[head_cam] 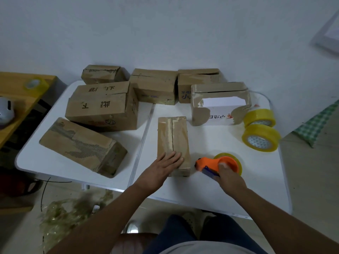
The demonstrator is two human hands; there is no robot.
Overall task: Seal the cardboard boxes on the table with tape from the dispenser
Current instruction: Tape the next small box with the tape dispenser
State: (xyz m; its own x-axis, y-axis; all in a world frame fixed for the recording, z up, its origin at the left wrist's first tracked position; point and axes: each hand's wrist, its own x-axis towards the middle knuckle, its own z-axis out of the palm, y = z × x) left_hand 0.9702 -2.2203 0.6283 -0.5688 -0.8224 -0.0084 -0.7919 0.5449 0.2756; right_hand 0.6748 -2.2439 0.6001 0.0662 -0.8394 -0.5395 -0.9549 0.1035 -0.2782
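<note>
The narrow box (173, 143) stands lengthwise before me at the centre of the desk (238, 189), its two top flaps closed and meeting along a dark seam that, as far as I can tell, is still untaped. My left hand (166, 165) lies flat, fingers straight, on the near end of its top and steadies it. My right hand (228, 177) grips the orange tape dispenser (217, 165), which sits low over the desk just beside the box at its 3 o'clock, blade end toward the box's near corner.

Step in hand, as I judge it: bringing the dispenser to the box to begin the strip. The next move calls for setting the tape end on the near face below the seam, then drawing the dispenser toward 12 o'clock along the seam while my left hand keeps the flaps down.

Contents: the flaps hide whatever the narrow box holds. The torn white box (219, 105) at 1 o'clock shows a pale interior through a ragged hole; its contents cannot be told.

Two spare yellow tape rolls (260, 129) sit at 2 o'clock near the desk's edge. The other boxes range from 9 to 12 o'clock: a scuffed box (82, 145) at 9, a stacked pair (102, 105) at 10, and three boxes (154, 85) along the wall.
</note>
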